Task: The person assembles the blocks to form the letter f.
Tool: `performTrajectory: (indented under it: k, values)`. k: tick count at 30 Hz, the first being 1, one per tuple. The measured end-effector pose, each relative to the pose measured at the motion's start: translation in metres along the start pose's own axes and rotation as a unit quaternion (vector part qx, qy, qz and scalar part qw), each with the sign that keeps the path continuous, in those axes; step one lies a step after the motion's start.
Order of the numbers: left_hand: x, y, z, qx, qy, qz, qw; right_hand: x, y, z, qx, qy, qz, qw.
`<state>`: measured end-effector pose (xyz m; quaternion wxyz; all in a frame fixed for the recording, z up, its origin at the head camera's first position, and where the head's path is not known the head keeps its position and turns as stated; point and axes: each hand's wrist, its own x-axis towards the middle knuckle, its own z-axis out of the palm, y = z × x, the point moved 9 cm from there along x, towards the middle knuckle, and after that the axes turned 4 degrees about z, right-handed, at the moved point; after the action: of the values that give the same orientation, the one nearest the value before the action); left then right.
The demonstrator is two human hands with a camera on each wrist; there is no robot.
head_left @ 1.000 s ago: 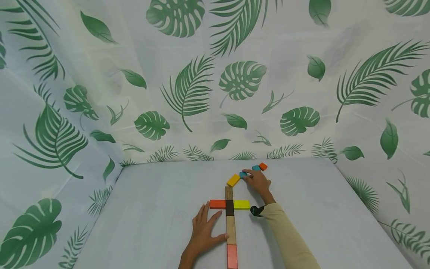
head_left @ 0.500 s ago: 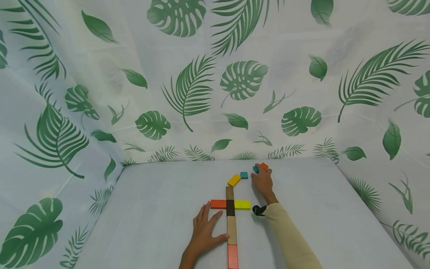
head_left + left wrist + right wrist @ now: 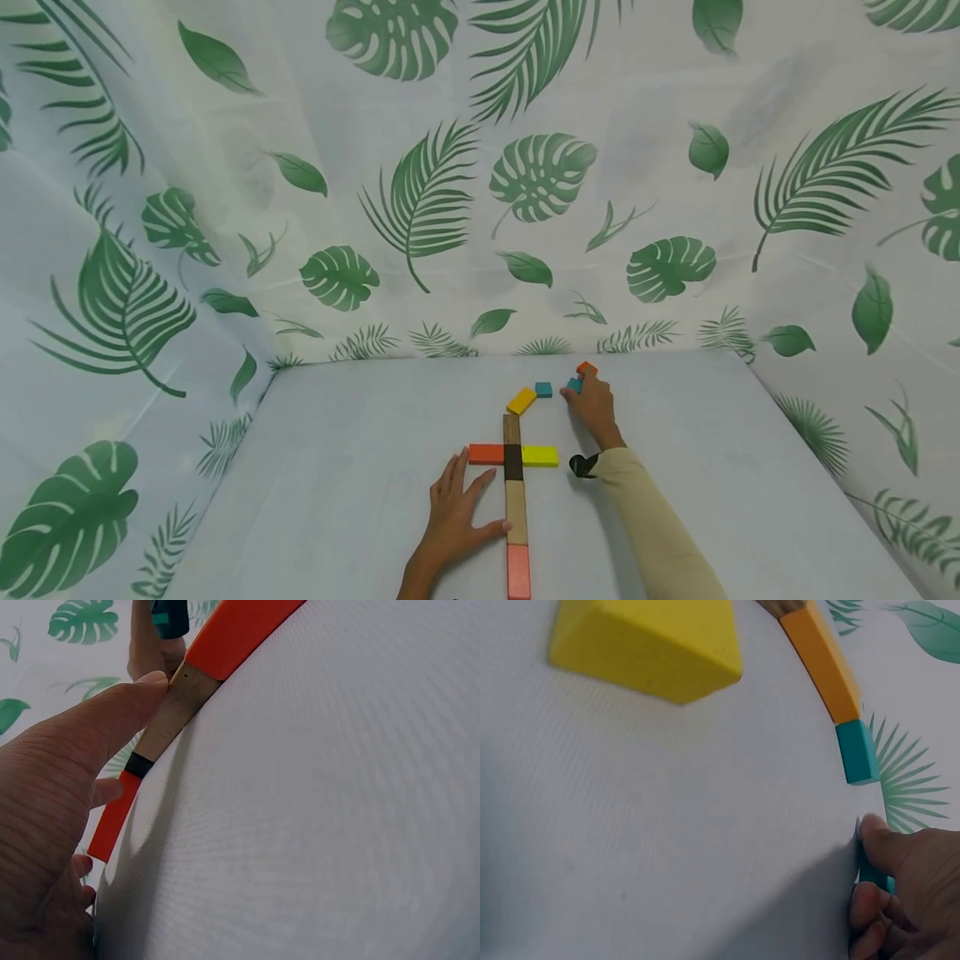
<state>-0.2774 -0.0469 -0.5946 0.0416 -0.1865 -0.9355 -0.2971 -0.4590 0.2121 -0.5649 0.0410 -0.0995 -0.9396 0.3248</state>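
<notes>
My right hand (image 3: pixel 596 408) pinches a small blue block (image 3: pixel 872 876) between thumb and fingers at the table's far side. Just beyond it lies an orange-red block (image 3: pixel 587 367). To its left, a second blue block (image 3: pixel 543 390) touches the end of an amber block (image 3: pixel 522 401). My left hand (image 3: pixel 453 517) rests spread on the table, its thumb at a light wooden block (image 3: pixel 516 512) and its fingertips by a red block (image 3: pixel 487 454). The red block and a yellow block (image 3: pixel 539 456) flank a dark block (image 3: pixel 513 462).
A brown wooden block (image 3: pixel 512 428) continues the line beyond the dark one, and a pink block (image 3: pixel 518 571) lies at its near end. The white table (image 3: pixel 337 483) meets leaf-printed cloth (image 3: pixel 450 208) at the back and sides.
My right hand has left the blue block by the amber one and gone right to the other blue block, now drawn slightly nearer, off the orange-red block. The left hand stays put.
</notes>
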Motion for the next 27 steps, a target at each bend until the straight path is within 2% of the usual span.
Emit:
performTrajectory:
  k: [5, 8, 10, 12, 15, 20, 23, 27]
  values:
    - [0.001, 0.000, -0.001, -0.003, -0.005, -0.008, 1.0000, -0.001, 0.005, -0.002, 0.004, 0.005, -0.013, 1.000]
    - [0.001, 0.001, -0.002, 0.000, 0.002, -0.002, 1.0000, 0.001, 0.003, 0.004, -0.027, -0.021, -0.061, 0.998]
    - [0.000, 0.002, -0.003, -0.001, 0.007, 0.002, 1.0000, 0.000, 0.000, 0.008, -0.056, -0.043, -0.105, 0.992]
    - [0.000, 0.002, -0.003, 0.000, 0.012, 0.007, 0.9999, 0.000, 0.001, 0.010, -0.071, -0.058, -0.131, 0.987]
    - [0.000, 0.002, -0.004, -0.001, 0.014, 0.010, 0.9998, 0.003, 0.006, 0.006, -0.070, -0.052, -0.119, 0.989]
    - [0.000, 0.001, -0.005, -0.002, 0.014, 0.010, 0.9998, 0.006, 0.015, 0.003, -0.041, -0.036, -0.059, 0.997]
    - [0.000, 0.000, -0.004, -0.007, 0.008, 0.004, 0.9999, 0.005, 0.015, 0.005, -0.029, -0.036, -0.056, 0.997]
    - [0.000, 0.000, -0.003, -0.010, 0.002, -0.001, 0.9999, 0.003, 0.013, 0.006, -0.023, -0.036, -0.072, 0.997]
